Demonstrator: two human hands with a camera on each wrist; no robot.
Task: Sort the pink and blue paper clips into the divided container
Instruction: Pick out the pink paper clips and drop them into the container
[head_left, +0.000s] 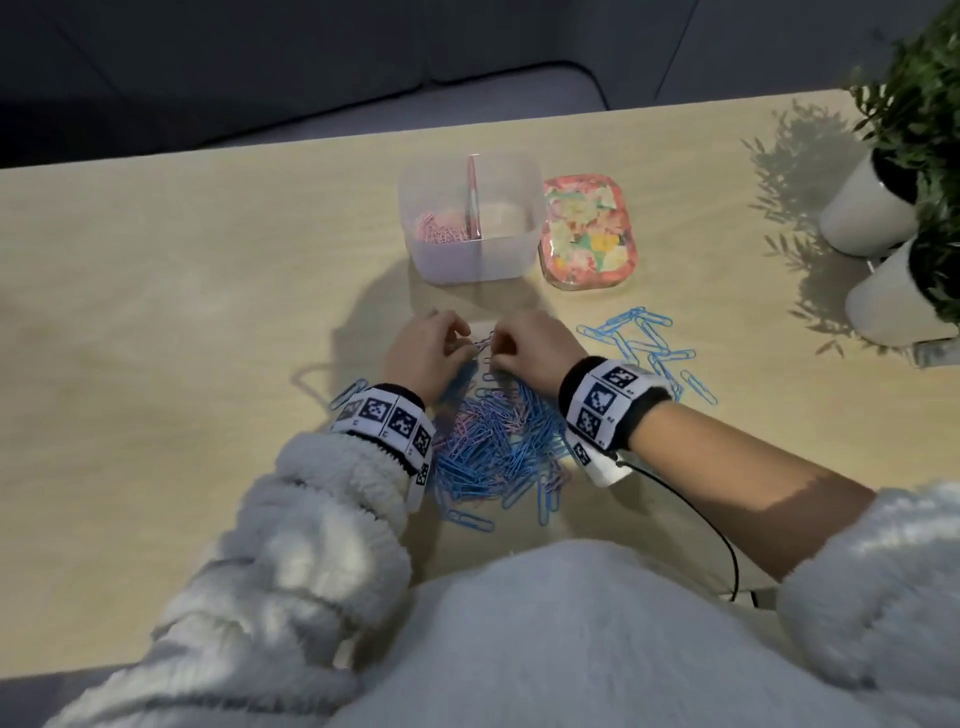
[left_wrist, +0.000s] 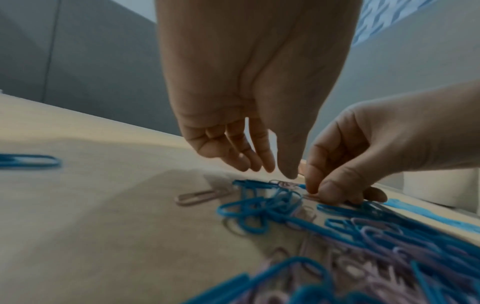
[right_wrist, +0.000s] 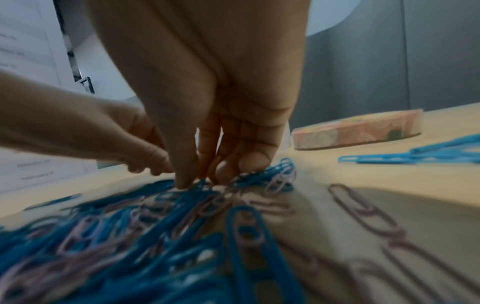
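Item: my left hand (head_left: 423, 348) and right hand (head_left: 524, 348), fingertips curled together, pinching pink clips (head_left: 482, 344) at the far edge of the mixed pile (head_left: 498, 441). Divided container (head_left: 470, 260) beyond: pink clips (head_left: 439, 228) in its left compartment (right one looks bare). Sorted blue clips (head_left: 644, 338) lie right.

Near half of clip pile (right_wrist: 130, 257) is motion-blurred in right wrist cam. Plants (head_left: 919, 104) cut off at frame edge. Can't tell if right hand (head_left: 524, 348) actually pinches a clip.
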